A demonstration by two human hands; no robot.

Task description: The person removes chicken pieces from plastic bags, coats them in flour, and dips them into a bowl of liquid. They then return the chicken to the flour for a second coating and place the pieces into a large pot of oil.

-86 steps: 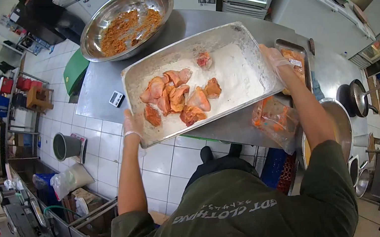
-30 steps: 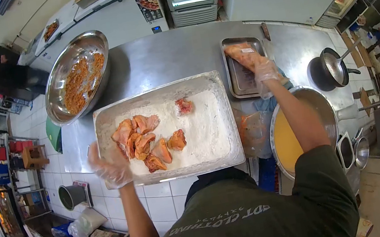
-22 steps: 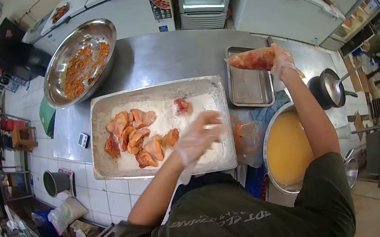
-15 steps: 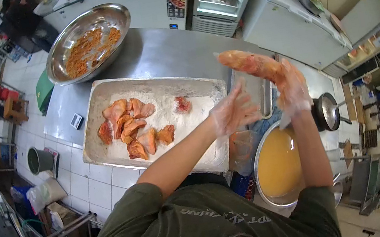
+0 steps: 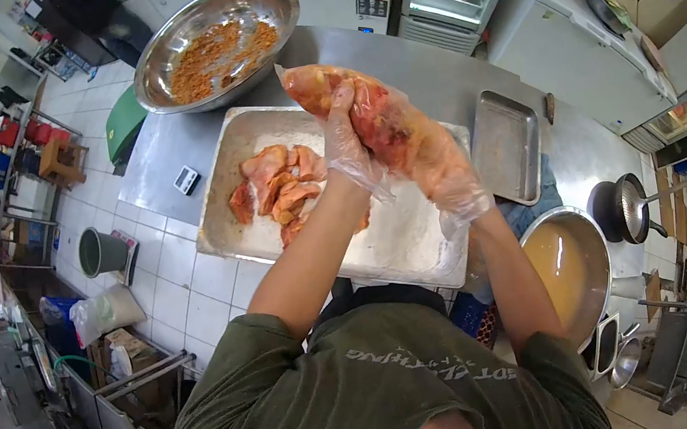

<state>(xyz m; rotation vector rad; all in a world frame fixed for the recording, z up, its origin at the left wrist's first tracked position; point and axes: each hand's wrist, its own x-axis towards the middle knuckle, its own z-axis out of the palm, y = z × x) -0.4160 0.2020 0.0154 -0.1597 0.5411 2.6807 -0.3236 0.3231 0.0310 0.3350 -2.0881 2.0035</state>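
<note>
A long clear plastic bag of reddish marinated meat [image 5: 387,121] hangs over the right part of a floured metal tray [image 5: 226,220]. My left hand [image 5: 346,137], in a clear plastic glove, grips the bag near its upper end. My right hand [image 5: 460,195], also gloved, holds the lower right end of the bag. Several orange-coloured meat pieces [image 5: 274,181] lie in the left half of the tray, some partly hidden behind my left forearm. White flour [image 5: 394,247] covers the tray bottom under the bag.
A large steel bowl with orange crumbs [image 5: 221,53] stands behind the tray. To the right are an empty metal tray [image 5: 509,146], a bowl of yellowish liquid [image 5: 565,264] and pans [image 5: 630,207]. A small scale [image 5: 187,180] lies at left. Another person [image 5: 97,15] stands far back.
The bag has moved left from beyond the tray's right edge to over the tray. My left hand, earlier open and apart from it, has closed on the bag. The camera view has shifted.
</note>
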